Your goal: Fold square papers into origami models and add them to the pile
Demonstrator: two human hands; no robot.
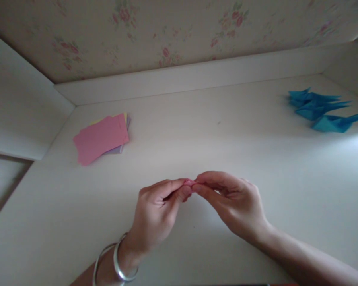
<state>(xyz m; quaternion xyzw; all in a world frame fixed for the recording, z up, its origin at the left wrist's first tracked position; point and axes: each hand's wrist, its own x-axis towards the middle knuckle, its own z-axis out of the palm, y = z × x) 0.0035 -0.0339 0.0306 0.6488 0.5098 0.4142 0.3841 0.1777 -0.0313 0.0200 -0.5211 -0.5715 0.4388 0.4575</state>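
A small piece of folded pink paper (pixel 189 182) is pinched between both hands above the white table, near the middle of the view. My left hand (pixel 159 206), with two silver bangles (pixel 119 262) at the wrist, is closed on its left side with thumb and fingers. From the right, my right hand (pixel 235 200) grips the other side between thumb and forefinger. The fingertips of both hands nearly meet and cover most of the paper, so its folded shape cannot be made out.
A loose stack of pink paper sheets (pixel 103 139), with yellow and lilac edges beneath, lies at the left. Several blue folded paper figures (pixel 331 123) with pointed tips sit at the far right. A white ledge (pixel 179 85) and flowered wallpaper (pixel 167 35) border the table's back.
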